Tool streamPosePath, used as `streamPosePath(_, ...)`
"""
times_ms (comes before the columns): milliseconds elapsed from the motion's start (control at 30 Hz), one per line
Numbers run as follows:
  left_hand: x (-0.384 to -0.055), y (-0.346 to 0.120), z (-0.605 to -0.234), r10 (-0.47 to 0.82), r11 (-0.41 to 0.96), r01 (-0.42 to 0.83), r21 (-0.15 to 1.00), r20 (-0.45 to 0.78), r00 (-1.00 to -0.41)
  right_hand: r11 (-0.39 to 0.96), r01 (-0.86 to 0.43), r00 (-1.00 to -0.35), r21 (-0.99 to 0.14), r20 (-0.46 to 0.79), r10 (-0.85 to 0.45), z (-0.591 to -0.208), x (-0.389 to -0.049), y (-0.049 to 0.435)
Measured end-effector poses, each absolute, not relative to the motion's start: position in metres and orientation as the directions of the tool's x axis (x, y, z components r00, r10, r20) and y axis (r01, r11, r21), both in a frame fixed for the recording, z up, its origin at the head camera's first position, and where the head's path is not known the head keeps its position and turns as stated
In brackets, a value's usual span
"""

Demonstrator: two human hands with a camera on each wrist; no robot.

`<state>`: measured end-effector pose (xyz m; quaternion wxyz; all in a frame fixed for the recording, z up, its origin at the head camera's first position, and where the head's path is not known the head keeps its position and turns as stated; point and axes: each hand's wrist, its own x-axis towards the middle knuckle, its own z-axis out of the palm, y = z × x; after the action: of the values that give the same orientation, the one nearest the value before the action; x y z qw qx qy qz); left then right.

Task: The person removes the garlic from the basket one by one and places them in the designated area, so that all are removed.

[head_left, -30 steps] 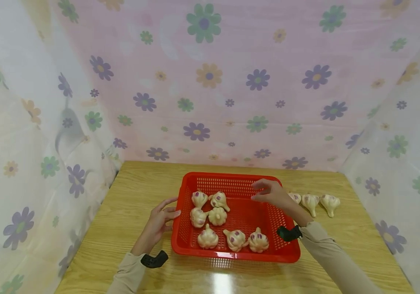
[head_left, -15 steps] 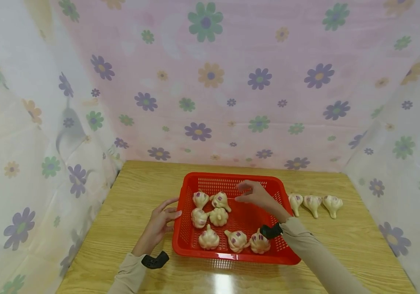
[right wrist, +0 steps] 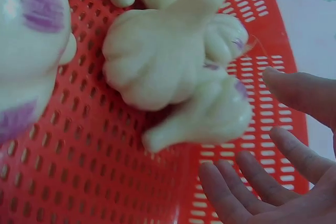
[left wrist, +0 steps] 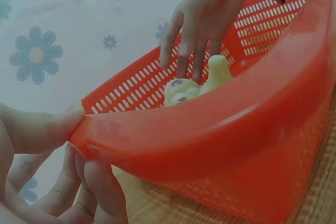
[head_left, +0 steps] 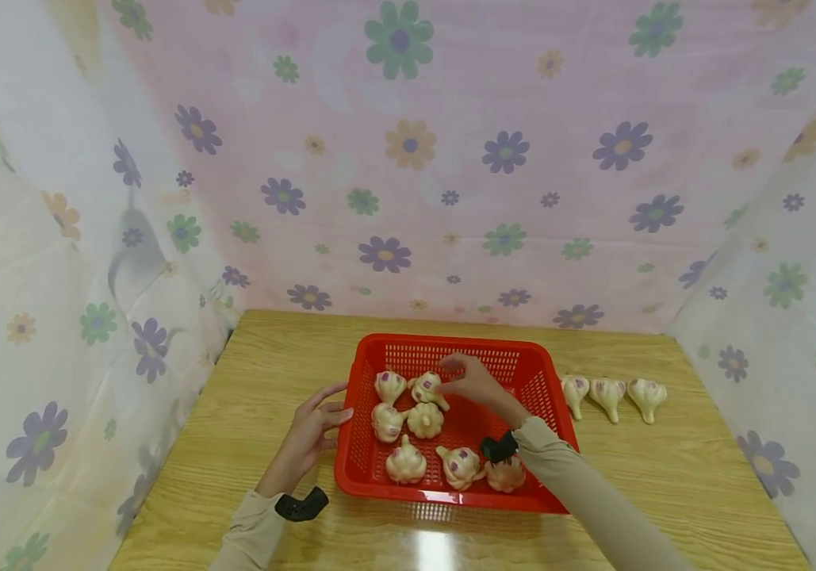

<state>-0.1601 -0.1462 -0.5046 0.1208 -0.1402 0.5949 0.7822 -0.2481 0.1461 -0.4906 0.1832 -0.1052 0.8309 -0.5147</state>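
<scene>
A red slotted plastic basket (head_left: 443, 498) stands on the table with several garlic bulbs (head_left: 405, 461) in it, grouped at its left and front. My left hand (head_left: 305, 432) pinches the basket's left rim, thumb over the edge and fingers below, as the left wrist view shows. Over the basket, my right hand (head_left: 477, 385) holds nothing; its fingers are spread and relaxed beside the back garlic bulb (head_left: 427, 387). In the right wrist view that bulb (right wrist: 226, 111) lies just off the fingertips, against a neighbouring bulb (right wrist: 157, 59). The right forearm partly covers the front-right garlic bulb (head_left: 506, 476).
To the basket's right, a row of three garlic bulbs (head_left: 607, 394) lies on the wooden table (head_left: 272, 357). Flowered cloth (head_left: 443, 159) encloses the back and both sides. Each wrist carries a black band, such as the left wristband (head_left: 300, 505).
My right hand has moved left across the basket, from its right side to near the back garlic bulbs. The left hand stays at the rim, and the bulbs keep their places.
</scene>
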Motion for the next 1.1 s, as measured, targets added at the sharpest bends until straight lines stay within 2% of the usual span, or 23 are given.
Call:
streamPosePath(333,-0.160,-0.144,-0.505,0.022,-0.266,-0.359,0.895,-0.366,-0.930,0.475,0.053,-0.920,-0.878,-0.228,-0.319,-0.509,-0.251,0.125)
streamPosePath(533,-0.159,-0.143,-0.505,0.020,-0.263,-0.364,0.893,-0.372,-0.928,0.522,0.029,-0.920,-0.852,-0.227,-0.320,-0.517,-0.252,0.118)
streamPosePath(1100,-0.157,-0.148,-0.502,0.044,-0.282,-0.371,0.885,-0.375,-0.926,0.506,-0.015,-0.925,-0.863,-0.181,-0.335,-0.512,-0.249,0.123)
